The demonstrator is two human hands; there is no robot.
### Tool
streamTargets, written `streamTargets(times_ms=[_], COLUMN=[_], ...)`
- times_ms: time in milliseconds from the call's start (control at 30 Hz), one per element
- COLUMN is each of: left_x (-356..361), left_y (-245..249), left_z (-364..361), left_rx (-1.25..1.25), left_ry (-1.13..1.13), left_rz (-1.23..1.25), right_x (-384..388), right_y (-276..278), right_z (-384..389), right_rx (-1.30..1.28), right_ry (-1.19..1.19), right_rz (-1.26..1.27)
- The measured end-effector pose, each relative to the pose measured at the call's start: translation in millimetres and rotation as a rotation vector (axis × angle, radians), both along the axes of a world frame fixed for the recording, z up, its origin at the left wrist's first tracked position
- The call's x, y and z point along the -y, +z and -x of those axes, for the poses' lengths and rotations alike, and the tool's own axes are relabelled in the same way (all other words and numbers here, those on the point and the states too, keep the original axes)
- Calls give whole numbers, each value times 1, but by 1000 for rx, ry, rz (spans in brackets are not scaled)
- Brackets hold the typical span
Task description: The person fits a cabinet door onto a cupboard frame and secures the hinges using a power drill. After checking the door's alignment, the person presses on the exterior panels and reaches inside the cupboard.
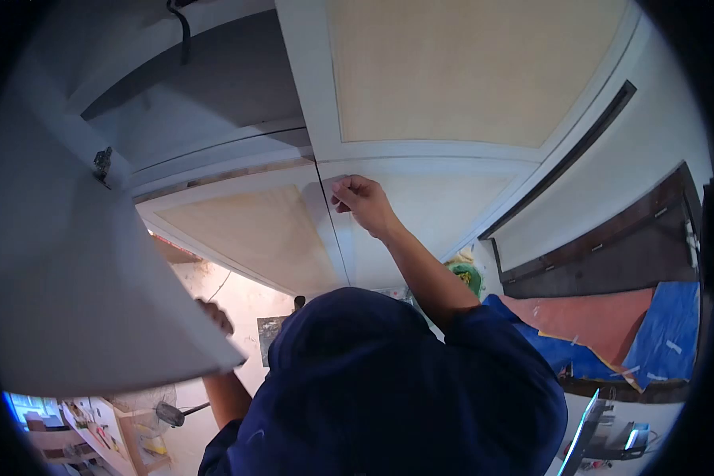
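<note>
**Head view.** The right hand (361,202) is raised to the upper left corner of a closed white-framed cabinet door with a beige centre panel (444,210). It lies just beside the dark vertical seam (332,238) that parts this door from a neighbouring door of the same make (250,230). The fingers are drawn narrow, thumb against fingertips, and pressed to the frame. Whether anything small is pinched between them cannot be told.

The left hand (214,316) is set at the lower edge of a large open white cabinet door (87,285). Its fingers are curled round that edge, with the tips hidden behind the panel. 1 small metal hinge (101,164) is seen on the upper part of the open door. A blue tarpaulin (666,333) lies well apart, at the right.

**Hazards, as judged.**
- The open door is steadied overhead by only 1 hand. A slipping grip or a loose hinge could let it swing or sag toward the head.
- The right fingertips sit at the seam and could be nipped if either closed door were shifted.
- With both arms raised, balance could be lost.
</note>
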State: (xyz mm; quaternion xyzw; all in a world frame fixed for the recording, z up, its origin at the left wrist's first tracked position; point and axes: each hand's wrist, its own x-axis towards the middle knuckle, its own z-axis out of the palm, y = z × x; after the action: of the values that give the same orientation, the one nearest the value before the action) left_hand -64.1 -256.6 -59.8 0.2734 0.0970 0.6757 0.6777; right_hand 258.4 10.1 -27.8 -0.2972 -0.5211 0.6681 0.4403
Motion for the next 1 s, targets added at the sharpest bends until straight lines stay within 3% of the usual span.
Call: streamTargets(times_ms=[33, 67, 100, 133, 167, 200, 233, 367, 600, 1000], left_x=[-14, -34, -52, -69, -89, -109, -127, -173, -204, -227], left_y=[2, -1, 11, 51, 39, 44, 46, 52, 56, 48], left_z=[-21, -28, -49, -80, -78, -85, -90, -100, -105, -100], left_rx=[163, -36, -667, -542, -492, -674, -658, -644, -716, -792], left_ry=[25, 88, 540, 429, 376, 422, 421, 455, 537, 550], left_rz=[66, 35, 177, 157, 190, 287, 315, 269, 261, 326], right_x=[2, 5, 7, 8, 8, 8, 8, 14, 28, 36], right_y=[-4, -6, -9, -14, -21, -28, -32, -43, -74, -81], right_z=[-2, -4, -5, -8, -14, -21, -27, -65, -109, -91], right_rx=[31, 62, 93, 98, 105, 113, 121, 152, 191, 180], right_ry=[-17, -32, -46, -69, -88, -104, -129, -230, -360, -330], right_rz=[14, 28, 41, 36, 28, 20, 34, 63, 167, 191])
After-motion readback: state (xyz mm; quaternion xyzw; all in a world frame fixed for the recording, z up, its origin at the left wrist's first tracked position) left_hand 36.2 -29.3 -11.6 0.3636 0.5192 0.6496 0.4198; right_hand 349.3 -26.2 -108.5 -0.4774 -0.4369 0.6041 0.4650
